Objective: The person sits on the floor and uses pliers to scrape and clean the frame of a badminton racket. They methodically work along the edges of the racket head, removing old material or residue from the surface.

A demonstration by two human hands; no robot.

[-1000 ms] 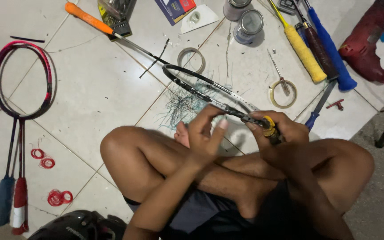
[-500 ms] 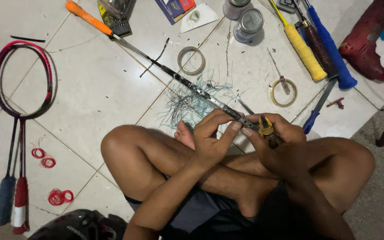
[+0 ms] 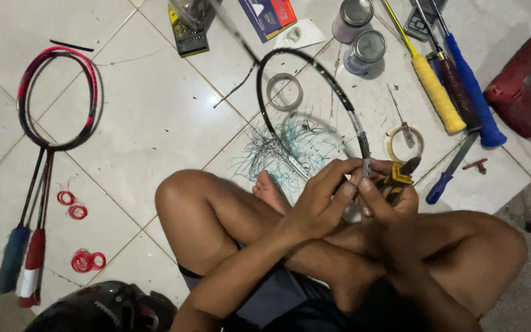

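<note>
Pliers (image 3: 401, 178) half-hidden behind right hand (image 3: 388, 200)

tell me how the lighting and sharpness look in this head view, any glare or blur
Head view: dim, flat indoor light, soft shadows under the legs; mild sheen on the white floor tiles, no harsh glare. The black racket frame is slightly smeared along its upper part; the left hand and right hand are soft but readable. Lower corners fall dark.

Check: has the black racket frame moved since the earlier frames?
Yes. The black racket frame has turned in the hands: edge-on before, its open hoop now faces the camera, arching over the tape ring on the tiles.
</note>
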